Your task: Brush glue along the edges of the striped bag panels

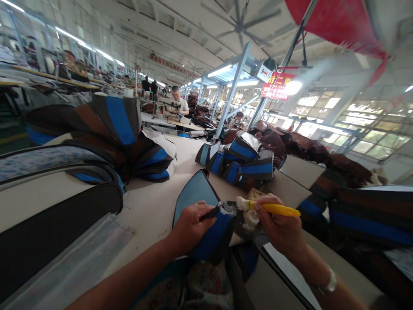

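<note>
My right hand [279, 221] is closed around the yellow handle of a brush [280, 209], its pale bristles pointing left. My left hand [195, 224] pinches the edge of a blue and dark fabric piece [211, 234] with a light blue panel standing behind it. White residue shows along that edge, close to the bristle tips; whether they touch, I cannot tell. Just behind the brush sits a crusted, pale container [253, 219], partly hidden by the brush and my right hand.
Stacked blue, grey and brown fabric pieces [119, 120] lie on the left of the pale table [148, 215]. More striped pieces [248, 161] are bundled ahead, others lie at right. A clear plastic sheet [97, 254] is at front left. A person [180, 105] works farther back.
</note>
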### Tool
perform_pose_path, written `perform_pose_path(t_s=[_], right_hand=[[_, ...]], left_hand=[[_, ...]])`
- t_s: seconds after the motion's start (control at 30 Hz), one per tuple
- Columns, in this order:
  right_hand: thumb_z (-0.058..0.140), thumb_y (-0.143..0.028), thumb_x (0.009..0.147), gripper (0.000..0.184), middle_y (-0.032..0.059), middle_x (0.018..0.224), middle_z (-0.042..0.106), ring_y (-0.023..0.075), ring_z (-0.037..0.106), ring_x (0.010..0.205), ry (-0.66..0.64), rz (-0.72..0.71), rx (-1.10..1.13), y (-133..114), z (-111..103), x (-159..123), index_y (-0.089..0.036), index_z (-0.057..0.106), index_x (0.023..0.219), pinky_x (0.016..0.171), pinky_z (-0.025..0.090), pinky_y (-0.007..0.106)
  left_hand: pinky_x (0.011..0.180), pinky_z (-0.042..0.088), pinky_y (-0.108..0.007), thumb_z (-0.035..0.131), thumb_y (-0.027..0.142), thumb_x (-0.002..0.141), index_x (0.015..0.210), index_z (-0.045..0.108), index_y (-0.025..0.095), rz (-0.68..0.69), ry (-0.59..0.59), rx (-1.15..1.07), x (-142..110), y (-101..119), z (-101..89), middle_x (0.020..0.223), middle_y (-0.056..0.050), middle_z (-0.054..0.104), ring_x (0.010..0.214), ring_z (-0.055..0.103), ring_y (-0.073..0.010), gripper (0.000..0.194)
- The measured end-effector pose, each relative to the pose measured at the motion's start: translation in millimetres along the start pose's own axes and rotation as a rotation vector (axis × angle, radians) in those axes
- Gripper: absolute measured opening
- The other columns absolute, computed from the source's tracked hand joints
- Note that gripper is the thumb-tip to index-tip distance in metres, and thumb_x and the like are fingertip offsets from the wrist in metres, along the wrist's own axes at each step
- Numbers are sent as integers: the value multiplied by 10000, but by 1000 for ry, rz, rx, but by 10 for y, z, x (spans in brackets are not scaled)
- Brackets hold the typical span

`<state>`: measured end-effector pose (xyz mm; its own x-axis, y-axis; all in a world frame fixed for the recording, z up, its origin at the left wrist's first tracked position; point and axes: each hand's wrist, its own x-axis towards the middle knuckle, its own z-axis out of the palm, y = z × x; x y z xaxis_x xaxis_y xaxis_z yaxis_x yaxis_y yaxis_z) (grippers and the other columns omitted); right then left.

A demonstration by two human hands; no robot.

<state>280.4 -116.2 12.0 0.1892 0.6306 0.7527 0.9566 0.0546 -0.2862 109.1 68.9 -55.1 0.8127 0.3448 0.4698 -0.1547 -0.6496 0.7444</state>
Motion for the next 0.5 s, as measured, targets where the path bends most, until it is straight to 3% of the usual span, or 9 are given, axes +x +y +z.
perform_pose_path(t_s=[0.1, 0.23, 0.37, 0.5], right_hand=[[599, -250, 968, 48, 17, 887, 640, 178, 624, 808, 82, 47, 28, -159, -107, 99, -228, 632, 941, 757, 482, 321], [579, -260, 976, 88, 0, 811, 623, 147, 597, 695, -25, 29, 98, -442, -115, 230, -222, 624, 911, 644, 456, 287], [531, -276, 975, 196, 3, 702, 593, 154, 556, 624, -263, -50, -44, -421, -10, 313, -205, 573, 798, 620, 399, 309], [533, -301, 956, 208, 10, 671, 581, 165, 546, 609, -248, -47, -161, -298, 10, 375, -199, 578, 781, 615, 377, 311]], left_hand=[[776, 483, -326, 473, 170, 953, 1122, 666, 125, 248, 124, 376, -47, -6, 121, 881, -81, 657, 833, 579, -203, 261], [673, 504, -357, 456, 142, 946, 1143, 612, 77, 502, 122, 732, -106, 43, 261, 845, -97, 653, 742, 567, -213, 259], [595, 475, -344, 467, 134, 954, 1090, 597, 83, 578, 125, 814, -142, 93, 336, 807, -74, 634, 680, 547, -195, 195], [590, 451, -347, 486, 134, 950, 1096, 586, 71, 620, 122, 810, -175, 84, 374, 828, -76, 629, 698, 543, -196, 187]])
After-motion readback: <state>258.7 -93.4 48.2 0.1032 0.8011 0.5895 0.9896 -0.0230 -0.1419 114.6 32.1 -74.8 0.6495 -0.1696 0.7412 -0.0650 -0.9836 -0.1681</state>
